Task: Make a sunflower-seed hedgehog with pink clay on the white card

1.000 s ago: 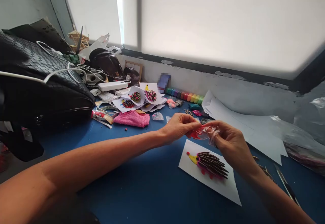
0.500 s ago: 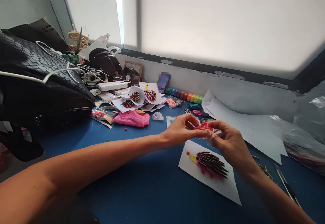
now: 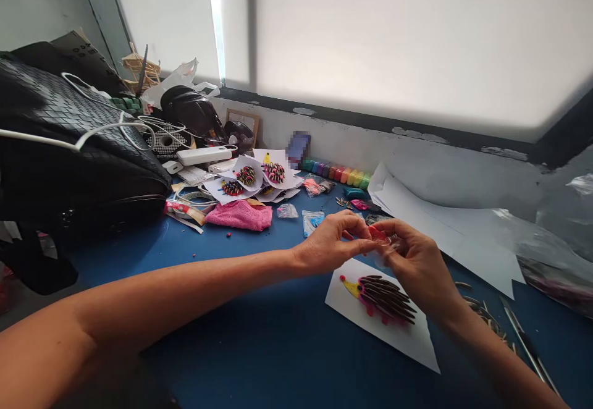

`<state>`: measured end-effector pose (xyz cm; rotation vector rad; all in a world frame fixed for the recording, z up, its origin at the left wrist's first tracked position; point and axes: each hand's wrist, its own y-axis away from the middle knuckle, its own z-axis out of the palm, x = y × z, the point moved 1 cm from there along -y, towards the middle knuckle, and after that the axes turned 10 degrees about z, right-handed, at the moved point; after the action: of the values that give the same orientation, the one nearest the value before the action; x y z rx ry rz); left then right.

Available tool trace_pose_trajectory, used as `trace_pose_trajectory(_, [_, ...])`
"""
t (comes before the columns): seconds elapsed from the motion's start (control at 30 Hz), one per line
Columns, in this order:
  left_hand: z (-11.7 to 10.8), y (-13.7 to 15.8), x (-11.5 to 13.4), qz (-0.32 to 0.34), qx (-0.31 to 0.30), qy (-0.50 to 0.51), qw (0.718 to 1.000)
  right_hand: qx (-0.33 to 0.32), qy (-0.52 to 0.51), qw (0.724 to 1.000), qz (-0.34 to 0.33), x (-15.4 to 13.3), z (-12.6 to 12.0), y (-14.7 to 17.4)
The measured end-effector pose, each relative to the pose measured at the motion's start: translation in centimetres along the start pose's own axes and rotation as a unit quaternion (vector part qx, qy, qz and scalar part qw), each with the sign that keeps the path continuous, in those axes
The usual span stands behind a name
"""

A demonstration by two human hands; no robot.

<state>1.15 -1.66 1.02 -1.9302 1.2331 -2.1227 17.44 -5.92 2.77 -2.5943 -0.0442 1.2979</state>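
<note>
Above the blue table, my right hand (image 3: 417,257) is closed round a small clear plastic packet with red clay-like stuff (image 3: 380,236) in it. My left hand (image 3: 333,242) pinches at the packet's left side, its fingertips against the red stuff; whether they hold the plastic or the clay is hard to see. Just below both hands lies a white card (image 3: 403,344) bearing a hedgehog figure (image 3: 384,298). Its nose is red, its face yellow, its body pink-edged, and dark striped seeds form the spines.
Sunflower-seed-like pieces (image 3: 482,313) and a craft knife (image 3: 525,338) lie at the right, beside large white sheets (image 3: 445,230). Further back are a pink cloth (image 3: 239,216), finished hedgehog cards (image 3: 245,177) and a row of coloured clay (image 3: 340,174). A black bag (image 3: 83,149) stands left.
My left hand has shifted slightly right and closer to my right hand. The red packet looks more bunched up between the fingers. The hedgehog card stays where it was.
</note>
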Motion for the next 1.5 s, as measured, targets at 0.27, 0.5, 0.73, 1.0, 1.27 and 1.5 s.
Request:
trace_pose_trajectory(0.27, [0.3, 0.0, -0.6, -0.051, -0.005, 0.072, 0.996, 0.022, 0.014, 0.999, -0.039, 0.2, -0.1, 0.2])
trace_pose_trajectory(0.5, [0.4, 0.0, -0.7, -0.100, 0.028, 0.103, 0.989, 0.027, 0.028, 0.998, -0.052, 0.4, 0.3, 0.3])
trace_pose_trajectory(0.73, [-0.3, -0.2, -1.3, -0.137, -0.002, 0.140, 0.981, 0.043, 0.065, 0.994, -0.083, 0.3, 0.4, 0.5])
trace_pose_trajectory(1.0, [0.3, 0.1, -0.3, -0.064, 0.050, 0.116, 0.990, 0.064, 0.109, 0.988, -0.089, -0.9, 0.5, 0.9])
trace_pose_trajectory(1.27, [0.1, -0.2, -0.6, -0.065, 0.067, 0.075, 0.993, 0.054, 0.084, 0.994, -0.054, -0.9, 0.8, 1.1])
trace_pose_trajectory(1.5, [-1.2, -1.1, -1.1, -0.087, 0.114, 0.085, 0.986, 0.020, -0.006, 1.000, -0.012, -0.7, 0.9, 0.8])
